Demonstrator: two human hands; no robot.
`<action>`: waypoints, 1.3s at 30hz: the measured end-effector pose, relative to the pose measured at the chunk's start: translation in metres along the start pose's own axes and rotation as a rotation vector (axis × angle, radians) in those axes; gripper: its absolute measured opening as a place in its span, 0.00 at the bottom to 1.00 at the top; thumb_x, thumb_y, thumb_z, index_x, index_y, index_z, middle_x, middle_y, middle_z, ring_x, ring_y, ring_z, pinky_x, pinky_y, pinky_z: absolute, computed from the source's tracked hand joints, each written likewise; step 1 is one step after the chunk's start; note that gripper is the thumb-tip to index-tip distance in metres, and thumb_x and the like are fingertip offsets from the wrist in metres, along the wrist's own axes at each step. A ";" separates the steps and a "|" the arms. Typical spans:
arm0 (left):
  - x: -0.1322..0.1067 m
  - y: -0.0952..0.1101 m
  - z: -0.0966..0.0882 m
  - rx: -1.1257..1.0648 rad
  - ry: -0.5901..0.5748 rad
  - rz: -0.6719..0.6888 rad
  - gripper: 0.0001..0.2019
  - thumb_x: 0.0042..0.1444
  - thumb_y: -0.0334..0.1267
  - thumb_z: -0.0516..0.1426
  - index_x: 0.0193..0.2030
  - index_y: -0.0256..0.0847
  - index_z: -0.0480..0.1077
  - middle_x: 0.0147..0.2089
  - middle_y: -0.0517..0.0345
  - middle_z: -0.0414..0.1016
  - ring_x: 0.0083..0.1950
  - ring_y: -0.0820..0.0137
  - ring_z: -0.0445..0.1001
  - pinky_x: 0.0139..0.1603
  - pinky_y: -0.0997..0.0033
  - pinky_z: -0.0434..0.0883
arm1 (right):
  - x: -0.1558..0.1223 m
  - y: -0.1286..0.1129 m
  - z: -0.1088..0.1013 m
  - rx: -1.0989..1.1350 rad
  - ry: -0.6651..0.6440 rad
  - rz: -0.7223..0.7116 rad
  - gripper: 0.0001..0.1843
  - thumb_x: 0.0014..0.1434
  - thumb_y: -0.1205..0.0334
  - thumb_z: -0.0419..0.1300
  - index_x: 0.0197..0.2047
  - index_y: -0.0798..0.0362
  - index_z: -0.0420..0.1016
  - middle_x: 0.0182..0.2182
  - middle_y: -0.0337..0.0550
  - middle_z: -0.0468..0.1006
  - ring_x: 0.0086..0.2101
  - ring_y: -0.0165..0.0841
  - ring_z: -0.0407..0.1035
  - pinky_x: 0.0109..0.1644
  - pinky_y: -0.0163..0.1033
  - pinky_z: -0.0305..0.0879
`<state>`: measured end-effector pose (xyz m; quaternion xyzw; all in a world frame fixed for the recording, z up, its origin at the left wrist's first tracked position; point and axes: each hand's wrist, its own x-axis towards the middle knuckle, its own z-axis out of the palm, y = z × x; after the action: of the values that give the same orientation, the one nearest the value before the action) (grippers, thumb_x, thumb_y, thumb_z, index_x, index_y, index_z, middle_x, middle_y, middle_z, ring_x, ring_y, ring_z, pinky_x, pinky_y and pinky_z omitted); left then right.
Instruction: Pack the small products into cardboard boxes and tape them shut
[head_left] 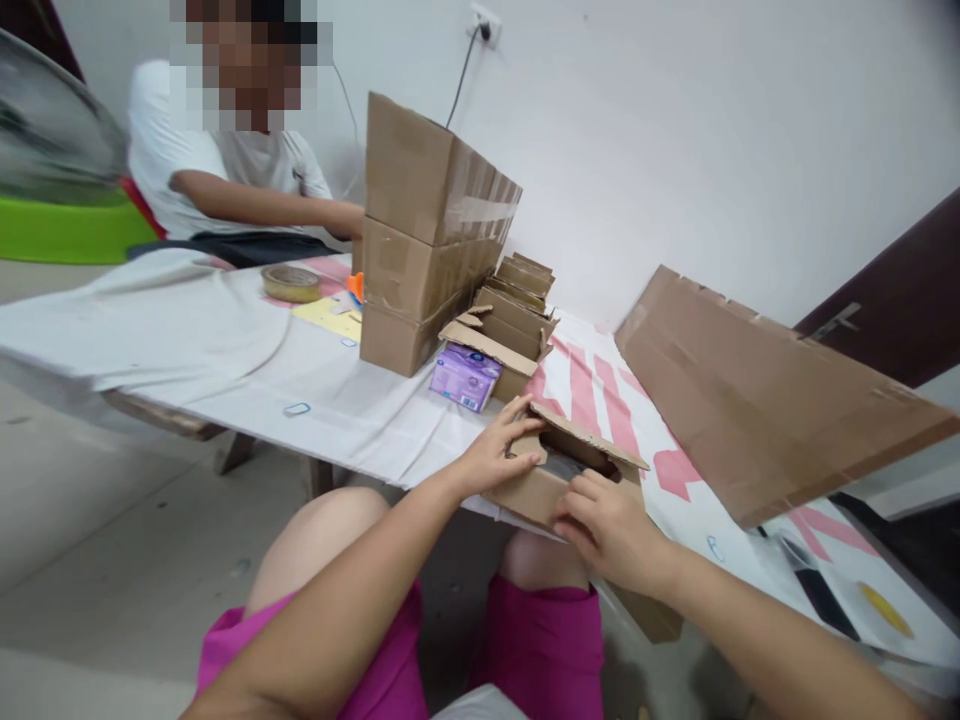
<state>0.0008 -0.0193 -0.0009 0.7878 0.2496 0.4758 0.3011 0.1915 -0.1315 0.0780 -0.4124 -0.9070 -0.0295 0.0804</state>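
A small cardboard box (529, 492) with its top flap raised lies in front of me at the table's near edge. My left hand (501, 448) grips its left end, thumb and fingers around the side flap. At the front wall, my right hand (611, 530) has its fingers curled over the upper edge. Something dark shows inside the opening, too shadowed to make out. Just beyond my left hand sits a purple printed pack (465, 378), against another open cardboard box (514, 382).
Closed cardboard boxes (409, 225) are stacked behind, with several open ones in a row beside them. A large cardboard sheet (757, 400) leans on the right. A tape roll (290, 283) lies at left. Across the table sits a person in a white shirt (180, 150), near a fan (56, 125).
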 end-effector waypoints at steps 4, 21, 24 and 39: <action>0.000 0.002 -0.003 -0.037 0.007 0.002 0.19 0.49 0.41 0.61 0.48 0.38 0.69 0.64 0.41 0.57 0.66 0.55 0.59 0.65 0.54 0.60 | 0.003 0.029 -0.010 -0.032 0.291 0.094 0.06 0.61 0.64 0.57 0.43 0.52 0.70 0.38 0.47 0.73 0.40 0.39 0.67 0.43 0.46 0.65; 0.001 0.003 -0.001 -0.099 0.051 -0.060 0.12 0.46 0.39 0.62 0.37 0.40 0.67 0.60 0.45 0.61 0.65 0.56 0.60 0.64 0.54 0.59 | 0.023 0.068 -0.005 0.126 0.120 0.206 0.05 0.59 0.66 0.58 0.40 0.52 0.72 0.27 0.38 0.72 0.31 0.32 0.67 0.38 0.39 0.64; 0.001 0.001 -0.001 -0.110 0.052 -0.071 0.12 0.46 0.38 0.62 0.38 0.40 0.68 0.61 0.45 0.60 0.65 0.56 0.60 0.65 0.54 0.58 | 0.034 0.072 0.000 0.183 0.056 0.273 0.16 0.55 0.66 0.61 0.48 0.51 0.70 0.25 0.34 0.69 0.27 0.30 0.65 0.33 0.36 0.61; 0.001 0.000 -0.001 -0.136 0.029 -0.087 0.12 0.46 0.39 0.61 0.37 0.40 0.67 0.61 0.46 0.60 0.66 0.57 0.59 0.65 0.56 0.57 | 0.073 0.081 -0.003 0.328 -0.114 0.335 0.16 0.47 0.61 0.68 0.38 0.51 0.68 0.22 0.29 0.63 0.24 0.26 0.59 0.29 0.31 0.52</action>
<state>0.0003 -0.0188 -0.0001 0.7469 0.2551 0.4896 0.3706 0.2061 -0.0244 0.0925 -0.5394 -0.8217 0.1553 0.0984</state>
